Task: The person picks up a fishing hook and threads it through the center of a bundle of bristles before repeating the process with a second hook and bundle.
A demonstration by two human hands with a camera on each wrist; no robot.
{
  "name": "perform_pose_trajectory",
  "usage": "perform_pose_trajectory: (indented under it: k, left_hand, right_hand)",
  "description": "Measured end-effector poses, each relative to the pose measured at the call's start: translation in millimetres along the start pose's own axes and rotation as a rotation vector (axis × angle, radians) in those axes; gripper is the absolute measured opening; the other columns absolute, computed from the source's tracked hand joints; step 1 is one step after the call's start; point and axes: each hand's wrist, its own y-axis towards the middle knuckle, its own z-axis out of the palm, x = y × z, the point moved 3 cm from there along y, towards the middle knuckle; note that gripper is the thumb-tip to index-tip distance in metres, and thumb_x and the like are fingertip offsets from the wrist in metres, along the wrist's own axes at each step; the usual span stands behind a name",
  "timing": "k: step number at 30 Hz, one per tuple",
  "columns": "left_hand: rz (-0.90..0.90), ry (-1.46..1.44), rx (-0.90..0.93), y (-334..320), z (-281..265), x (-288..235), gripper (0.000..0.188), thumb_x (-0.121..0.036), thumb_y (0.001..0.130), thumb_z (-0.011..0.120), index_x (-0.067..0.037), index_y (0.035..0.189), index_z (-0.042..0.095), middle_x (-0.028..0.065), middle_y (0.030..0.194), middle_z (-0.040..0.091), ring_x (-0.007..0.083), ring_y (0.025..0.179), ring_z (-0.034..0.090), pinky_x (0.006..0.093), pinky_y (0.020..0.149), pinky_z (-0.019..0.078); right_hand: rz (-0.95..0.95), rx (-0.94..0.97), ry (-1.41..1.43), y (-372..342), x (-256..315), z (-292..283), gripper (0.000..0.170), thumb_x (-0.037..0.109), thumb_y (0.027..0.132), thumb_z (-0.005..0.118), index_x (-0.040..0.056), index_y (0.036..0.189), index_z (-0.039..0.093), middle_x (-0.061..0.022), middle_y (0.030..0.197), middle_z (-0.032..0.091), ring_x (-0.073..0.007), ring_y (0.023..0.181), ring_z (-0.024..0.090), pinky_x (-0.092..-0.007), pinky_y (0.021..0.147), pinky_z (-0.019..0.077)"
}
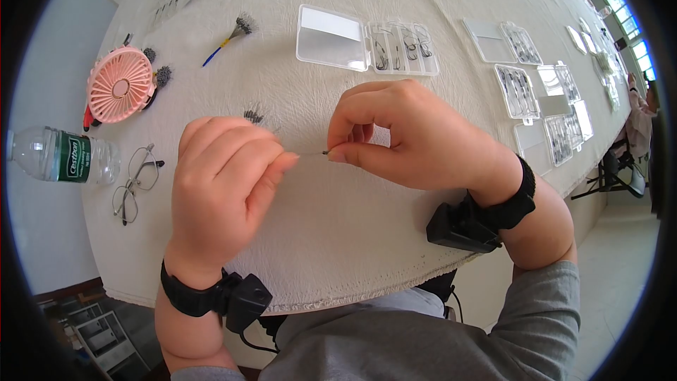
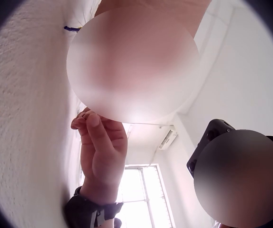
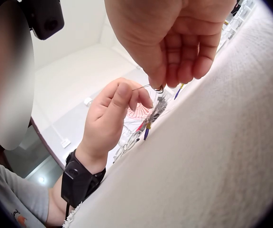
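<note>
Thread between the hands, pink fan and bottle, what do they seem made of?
Thread: possibly nylon, smooth-looking, but too fine to confirm. Fan: probably satin plastic; its slats look molded. Bottle: apparently glossy plastic, see-through with highlights.

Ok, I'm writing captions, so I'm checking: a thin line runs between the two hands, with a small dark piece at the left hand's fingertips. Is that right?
Not quite: the small dark piece is at the fingertips of the right hand, as the head view shows. The thin line does run between that hand and the left hand.
</note>
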Motion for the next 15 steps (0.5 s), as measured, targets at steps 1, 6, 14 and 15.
perform_pose_trajectory:
  k: [1, 6, 14, 15]
  left_hand:
    - [-0.001, 0.014, -0.021, 0.2, -0.6, 0.5, 0.011, -0.01, 0.077, 0.067, -0.003, 0.076, 0.058, 0.0065, 0.077, 0.061, 0.0264, 0.077, 0.056, 0.0361, 0.074, 0.0423]
    - [0.007, 0.017, -0.075, 1.6, -3.4, 1.3, 0.009, -0.007, 0.076, 0.067, -0.003, 0.076, 0.059, 0.0063, 0.077, 0.061, 0.0258, 0.077, 0.057, 0.0353, 0.072, 0.0426]
    - [-0.028, -0.031, -0.108, 1.8, -11.5, 4.0, 0.007, -0.007, 0.084, 0.059, -0.001, 0.08, 0.059, 0.0087, 0.08, 0.061, 0.0269, 0.078, 0.056, 0.0355, 0.076, 0.0411]
    - [-0.056, -0.063, -0.152, 1.2, -14.9, 8.1, 0.011, -0.009, 0.087, 0.056, 0.0, 0.081, 0.059, 0.0091, 0.081, 0.061, 0.0256, 0.078, 0.056, 0.0342, 0.075, 0.0421]
  right_hand:
    - [0.001, -0.011, 0.021, 0.3, -0.1, 0.2, 0.005, 0.004, 0.074, 0.062, 0.0007, 0.078, 0.062, -0.0105, 0.073, 0.06, -0.023, 0.066, 0.058, -0.0309, 0.059, 0.0472]
    - [-0.036, -0.06, 0.037, 1.7, -1.3, -1.1, 0.006, 0.006, 0.074, 0.062, 0.0015, 0.078, 0.063, -0.011, 0.071, 0.06, -0.0224, 0.064, 0.059, -0.0314, 0.058, 0.048]
    - [-0.127, -0.183, -0.033, 1.6, 12.8, -9.2, 0.004, 0.005, 0.077, 0.065, 0.0023, 0.078, 0.062, -0.0086, 0.072, 0.06, -0.0199, 0.065, 0.058, -0.0302, 0.058, 0.0478]
    - [-0.12, -0.19, -0.051, 1.8, 13.5, -10.0, 0.004, 0.005, 0.077, 0.065, 0.0024, 0.078, 0.062, -0.0084, 0.073, 0.06, -0.0196, 0.065, 0.058, -0.03, 0.059, 0.0477]
